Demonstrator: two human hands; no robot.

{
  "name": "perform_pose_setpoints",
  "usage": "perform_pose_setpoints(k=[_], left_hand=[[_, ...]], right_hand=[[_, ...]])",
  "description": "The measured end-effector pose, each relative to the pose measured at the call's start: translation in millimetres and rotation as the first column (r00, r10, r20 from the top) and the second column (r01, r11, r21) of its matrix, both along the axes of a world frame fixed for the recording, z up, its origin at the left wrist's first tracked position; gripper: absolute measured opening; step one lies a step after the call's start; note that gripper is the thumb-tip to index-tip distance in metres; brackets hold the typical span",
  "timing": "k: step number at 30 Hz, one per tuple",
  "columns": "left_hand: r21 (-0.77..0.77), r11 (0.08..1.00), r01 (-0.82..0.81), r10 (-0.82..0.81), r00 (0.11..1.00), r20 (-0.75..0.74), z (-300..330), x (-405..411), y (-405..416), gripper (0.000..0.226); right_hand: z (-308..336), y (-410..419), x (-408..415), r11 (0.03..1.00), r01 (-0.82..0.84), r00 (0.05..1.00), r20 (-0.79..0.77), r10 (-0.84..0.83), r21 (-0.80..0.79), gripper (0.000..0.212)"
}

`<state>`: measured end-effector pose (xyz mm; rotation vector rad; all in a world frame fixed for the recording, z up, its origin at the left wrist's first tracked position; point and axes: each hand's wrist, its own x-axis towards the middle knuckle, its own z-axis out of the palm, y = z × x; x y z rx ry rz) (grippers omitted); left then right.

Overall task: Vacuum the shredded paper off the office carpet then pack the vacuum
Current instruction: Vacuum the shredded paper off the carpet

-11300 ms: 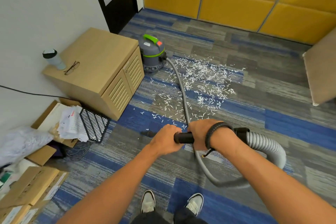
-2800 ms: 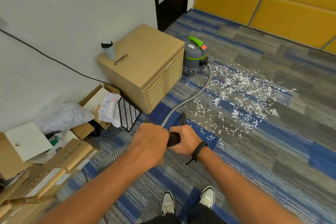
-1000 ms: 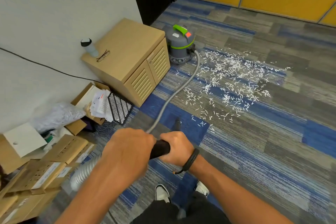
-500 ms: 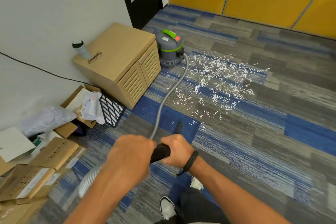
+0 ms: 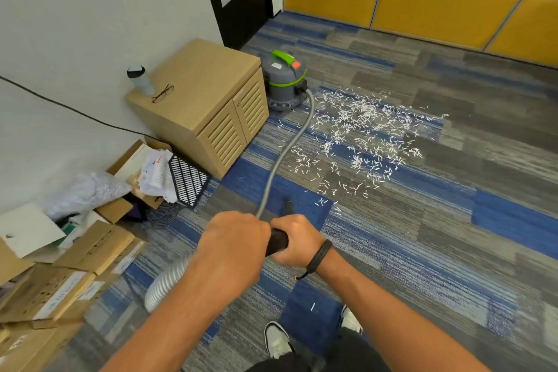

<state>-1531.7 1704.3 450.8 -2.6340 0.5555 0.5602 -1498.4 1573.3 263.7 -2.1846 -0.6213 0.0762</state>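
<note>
Both hands clasp the black vacuum handle (image 5: 277, 241), the left hand (image 5: 234, 246) and right hand (image 5: 297, 238) curled tight around it side by side, while the shredded paper (image 5: 359, 142) lies scattered on the carpet (image 5: 437, 244) well ahead of the grip, beside the grey vacuum (image 5: 282, 81).

I'm seeing a matte woven carpet (image 5: 422, 244) and a light wood-look cabinet (image 5: 205, 90). The vacuum canister (image 5: 282, 81) is smooth grey plastic; its hose (image 5: 164, 284) is ribbed.

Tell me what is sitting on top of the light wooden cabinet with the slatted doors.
On the light wooden cabinet stand a pale bottle with a dark cap and a pair of dark-framed glasses, both near the wall edge. Its inside is hidden by the shut doors.
</note>
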Motion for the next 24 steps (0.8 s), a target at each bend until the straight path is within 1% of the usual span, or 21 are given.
perform_pose_setpoints(k=[4, 9, 14, 18, 22, 24], left_hand=[[-0.038, 0.999, 0.027, -0.029, 0.999, -0.045, 1, 7, -30, 0.029], [-0.073, 0.993, 0.091, -0.093, 0.995, -0.036, 1, 16, -80, 0.026], [-0.132, 0.985, 0.115, -0.122, 0.992, -0.043, -1, 26, -106, 0.029], [-0.186, 0.977, 0.107, -0.118, 0.992, -0.051, -1, 30, -115, 0.031], [-0.179, 0.977, 0.116, -0.120, 0.993, -0.015, 5, 30, -114, 0.032], [-0.168, 0.979, 0.113, -0.115, 0.993, -0.003, 10, 30, -114, 0.030]], right_hand=[[3, -38, -1, 1.000, 0.011, 1.000, -0.016, -0.011, 0.013, 0.009], [-1, -93, 1, 0.996, 0.087, 0.996, 0.018, -0.087, 0.000, 0.015], [-1, -132, 3, 0.991, 0.136, 0.990, 0.041, -0.136, -0.018, 0.018], [3, -144, -5, 0.983, 0.183, 0.982, 0.043, -0.183, 0.010, 0.020], [9, -142, -9, 0.978, 0.202, 0.977, 0.066, -0.205, 0.042, 0.019], [11, -139, -6, 0.980, 0.196, 0.977, 0.074, -0.199, 0.045, 0.029]])
